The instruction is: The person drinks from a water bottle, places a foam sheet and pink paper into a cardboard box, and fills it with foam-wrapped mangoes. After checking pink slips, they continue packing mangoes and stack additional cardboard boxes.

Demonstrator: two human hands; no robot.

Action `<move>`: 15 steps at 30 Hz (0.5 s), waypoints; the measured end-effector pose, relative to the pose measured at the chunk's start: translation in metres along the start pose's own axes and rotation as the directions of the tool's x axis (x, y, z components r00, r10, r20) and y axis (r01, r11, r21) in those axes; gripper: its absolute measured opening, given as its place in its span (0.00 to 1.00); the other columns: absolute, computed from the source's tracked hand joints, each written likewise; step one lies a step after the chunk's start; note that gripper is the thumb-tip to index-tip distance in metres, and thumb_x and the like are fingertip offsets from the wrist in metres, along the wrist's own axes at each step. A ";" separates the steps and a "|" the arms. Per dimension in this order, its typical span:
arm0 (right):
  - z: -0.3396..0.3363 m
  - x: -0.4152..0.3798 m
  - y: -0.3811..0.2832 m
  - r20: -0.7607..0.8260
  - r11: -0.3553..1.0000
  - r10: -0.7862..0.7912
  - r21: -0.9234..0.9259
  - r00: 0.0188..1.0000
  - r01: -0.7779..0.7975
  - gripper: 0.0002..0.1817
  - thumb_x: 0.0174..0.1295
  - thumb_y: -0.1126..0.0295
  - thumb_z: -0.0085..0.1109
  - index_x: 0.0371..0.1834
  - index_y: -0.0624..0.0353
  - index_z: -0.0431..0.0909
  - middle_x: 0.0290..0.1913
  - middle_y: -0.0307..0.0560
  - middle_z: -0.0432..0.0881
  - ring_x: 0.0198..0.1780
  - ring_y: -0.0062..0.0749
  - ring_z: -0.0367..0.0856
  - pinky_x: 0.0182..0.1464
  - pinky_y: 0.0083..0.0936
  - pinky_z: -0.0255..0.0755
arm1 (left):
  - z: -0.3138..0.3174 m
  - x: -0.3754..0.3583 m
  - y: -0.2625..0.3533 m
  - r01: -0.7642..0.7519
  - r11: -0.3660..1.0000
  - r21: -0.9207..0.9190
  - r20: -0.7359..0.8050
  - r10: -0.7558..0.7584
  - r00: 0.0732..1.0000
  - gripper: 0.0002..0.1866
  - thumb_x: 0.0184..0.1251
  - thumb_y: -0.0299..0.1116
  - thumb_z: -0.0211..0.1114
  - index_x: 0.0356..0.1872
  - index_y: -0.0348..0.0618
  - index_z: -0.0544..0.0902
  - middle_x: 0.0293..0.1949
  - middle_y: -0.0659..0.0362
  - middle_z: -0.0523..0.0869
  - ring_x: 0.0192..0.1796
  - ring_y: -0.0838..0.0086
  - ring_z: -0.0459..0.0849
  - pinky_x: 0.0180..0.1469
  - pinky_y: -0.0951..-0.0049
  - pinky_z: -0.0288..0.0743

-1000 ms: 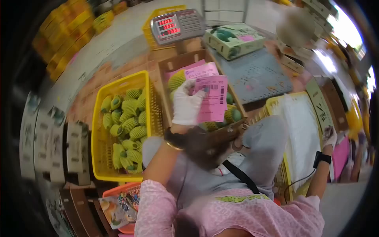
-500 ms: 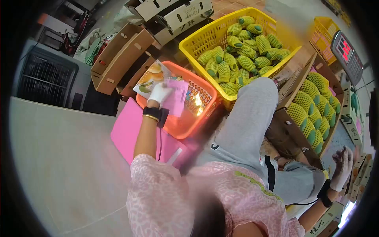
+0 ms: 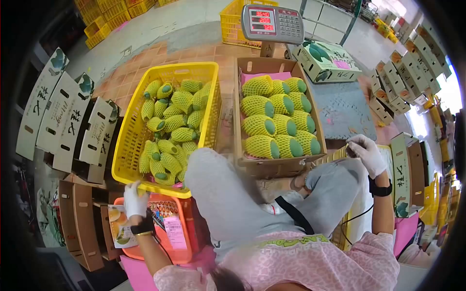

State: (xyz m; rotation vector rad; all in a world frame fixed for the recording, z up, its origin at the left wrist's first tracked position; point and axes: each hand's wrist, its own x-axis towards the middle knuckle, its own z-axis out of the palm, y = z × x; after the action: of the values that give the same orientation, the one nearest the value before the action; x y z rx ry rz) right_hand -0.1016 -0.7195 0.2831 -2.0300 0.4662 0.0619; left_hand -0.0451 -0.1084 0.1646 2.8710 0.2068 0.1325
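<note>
My left hand (image 3: 136,201), in a white glove, is over the edge of an orange basket (image 3: 185,227), near the front corner of a yellow crate (image 3: 127,160). Its fingers are drawn together; a small yellowish bit shows at their tips, too blurred to name. The basket holds a pink printed slip (image 3: 175,233) and small items. Leaflets with fruit pictures (image 3: 121,226) stick out at its left side. My right hand (image 3: 368,154), gloved with dark fingertips, hovers above my bent knee, fingers loosely bent and apart, holding nothing visible. Netted mangoes (image 3: 258,125) lie in rows in a cardboard box (image 3: 237,112).
More netted mangoes (image 3: 171,118) fill the yellow crate. A scale display (image 3: 273,24) with red digits stands behind the box. A closed printed carton (image 3: 326,61) is at the back right. Cardboard boxes (image 3: 68,122) stand at left, more boxes (image 3: 402,86) at right.
My view has swung from the left side to face the crate and box. My left hand has moved off the pink slip, which stays in the basket. My right hand remains raised.
</note>
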 end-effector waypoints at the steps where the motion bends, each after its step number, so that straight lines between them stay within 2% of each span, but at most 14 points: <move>1: 0.003 0.007 0.004 -0.006 0.993 -0.020 -0.114 1.000 0.019 0.10 0.59 0.70 0.52 0.40 0.64 0.75 0.33 0.43 0.80 0.36 0.24 0.77 0.40 0.19 0.71 | -0.016 0.018 0.034 -0.101 0.992 -0.081 -0.118 0.091 0.989 0.21 0.44 0.27 0.65 0.45 0.42 0.78 0.46 0.50 0.77 0.50 0.57 0.74 0.54 0.65 0.67; 2: 0.006 0.015 0.005 0.043 0.935 -0.144 -0.322 0.989 0.150 0.11 0.57 0.69 0.54 0.40 0.63 0.75 0.34 0.44 0.80 0.38 0.26 0.77 0.41 0.21 0.70 | -0.026 0.037 0.062 -0.143 0.981 -0.135 -0.122 0.127 0.984 0.20 0.45 0.27 0.64 0.45 0.42 0.77 0.46 0.51 0.77 0.51 0.58 0.74 0.54 0.66 0.67; 3: 0.018 0.017 -0.010 0.073 0.916 -0.145 -0.366 0.987 0.162 0.12 0.56 0.68 0.54 0.40 0.63 0.75 0.34 0.45 0.80 0.37 0.29 0.77 0.42 0.24 0.70 | -0.031 0.055 0.085 -0.175 0.967 -0.184 -0.132 0.152 0.980 0.20 0.46 0.26 0.63 0.46 0.42 0.77 0.47 0.51 0.76 0.52 0.59 0.73 0.55 0.68 0.67; 5: 0.036 0.031 -0.014 0.172 0.871 -0.200 -0.420 0.965 0.255 0.11 0.56 0.70 0.54 0.39 0.65 0.75 0.33 0.47 0.80 0.35 0.28 0.77 0.40 0.24 0.71 | -0.021 0.095 0.103 -0.264 0.873 -0.410 -0.063 0.262 0.963 0.20 0.47 0.27 0.64 0.46 0.41 0.77 0.47 0.52 0.78 0.51 0.61 0.76 0.54 0.69 0.67; 6: 0.045 0.028 -0.035 0.201 0.914 -0.148 -0.346 0.968 0.211 0.10 0.55 0.73 0.55 0.39 0.66 0.74 0.31 0.47 0.80 0.33 0.26 0.78 0.38 0.22 0.71 | -0.014 0.109 0.107 -0.260 0.878 -0.402 -0.012 0.278 0.960 0.19 0.49 0.29 0.62 0.45 0.40 0.77 0.45 0.50 0.79 0.49 0.60 0.77 0.53 0.69 0.68; 7: 0.048 0.040 -0.017 0.158 0.913 -0.187 -0.336 0.970 0.231 0.09 0.55 0.75 0.55 0.38 0.66 0.75 0.30 0.46 0.80 0.33 0.22 0.77 0.37 0.19 0.71 | -0.004 0.125 0.105 -0.214 0.930 -0.300 0.084 0.249 0.965 0.18 0.51 0.33 0.61 0.45 0.40 0.78 0.44 0.48 0.80 0.49 0.59 0.77 0.52 0.68 0.69; 8: 0.045 0.045 -0.009 0.153 0.933 -0.163 -0.296 0.975 0.203 0.08 0.55 0.75 0.55 0.37 0.66 0.75 0.30 0.45 0.80 0.33 0.22 0.77 0.38 0.18 0.71 | 0.007 0.145 0.099 -0.151 0.966 -0.208 0.232 0.199 0.952 0.19 0.50 0.37 0.60 0.45 0.41 0.78 0.43 0.48 0.80 0.48 0.58 0.77 0.50 0.66 0.70; 9: 0.044 0.052 -0.007 0.127 0.951 -0.136 -0.259 0.982 0.166 0.08 0.55 0.75 0.55 0.37 0.66 0.75 0.30 0.45 0.80 0.33 0.21 0.77 0.38 0.18 0.71 | 0.016 0.155 0.098 -0.133 0.984 -0.118 0.243 0.159 0.957 0.20 0.49 0.37 0.61 0.45 0.42 0.78 0.42 0.48 0.81 0.46 0.57 0.78 0.49 0.65 0.71; 11: 0.047 0.064 -0.009 0.075 0.947 -0.133 -0.286 0.988 0.149 0.08 0.54 0.76 0.55 0.37 0.65 0.75 0.30 0.44 0.79 0.33 0.21 0.77 0.38 0.17 0.71 | 0.025 0.176 0.106 -0.154 0.988 0.009 0.368 0.140 0.919 0.21 0.49 0.38 0.61 0.46 0.43 0.78 0.43 0.48 0.80 0.46 0.56 0.78 0.50 0.65 0.71; 12: 0.040 0.064 -0.013 0.006 0.937 -0.148 -0.319 0.989 0.142 0.07 0.54 0.76 0.56 0.36 0.65 0.75 0.29 0.44 0.79 0.33 0.21 0.77 0.38 0.17 0.71 | 0.035 0.181 0.107 -0.117 0.992 -0.045 0.319 0.125 0.939 0.21 0.50 0.36 0.61 0.47 0.42 0.77 0.43 0.48 0.80 0.45 0.58 0.79 0.50 0.66 0.71; 13: 0.041 0.069 -0.027 0.001 0.925 -0.187 -0.338 0.982 0.176 0.07 0.54 0.77 0.56 0.36 0.65 0.75 0.30 0.44 0.79 0.34 0.21 0.77 0.38 0.17 0.71 | 0.052 0.188 0.105 -0.045 0.965 -0.257 0.323 0.130 0.937 0.21 0.50 0.33 0.62 0.47 0.40 0.77 0.44 0.49 0.81 0.46 0.61 0.80 0.50 0.67 0.71; 14: 0.049 0.083 -0.041 0.007 0.911 -0.229 -0.350 0.973 0.217 0.07 0.54 0.77 0.56 0.36 0.65 0.75 0.31 0.44 0.79 0.35 0.22 0.77 0.38 0.18 0.71 | 0.062 0.189 0.119 -0.018 0.927 -0.375 0.286 0.134 0.949 0.21 0.50 0.32 0.63 0.47 0.39 0.77 0.44 0.50 0.81 0.47 0.63 0.80 0.51 0.68 0.71; 15: 0.060 0.099 -0.053 -0.033 0.894 -0.287 -0.368 0.957 0.256 0.08 0.52 0.76 0.58 0.35 0.64 0.75 0.35 0.47 0.79 0.37 0.27 0.79 0.38 0.20 0.72 | 0.069 0.194 0.131 0.011 0.874 -0.485 0.247 0.124 0.961 0.21 0.49 0.32 0.64 0.48 0.38 0.77 0.44 0.50 0.81 0.48 0.65 0.80 0.51 0.69 0.71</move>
State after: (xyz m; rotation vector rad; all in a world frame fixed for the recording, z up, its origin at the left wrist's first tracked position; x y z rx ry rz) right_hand 0.0173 -0.6754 0.2742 -2.4515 0.2288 -0.1217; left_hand 0.1705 -0.2209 0.1463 2.3584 0.0259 -0.1773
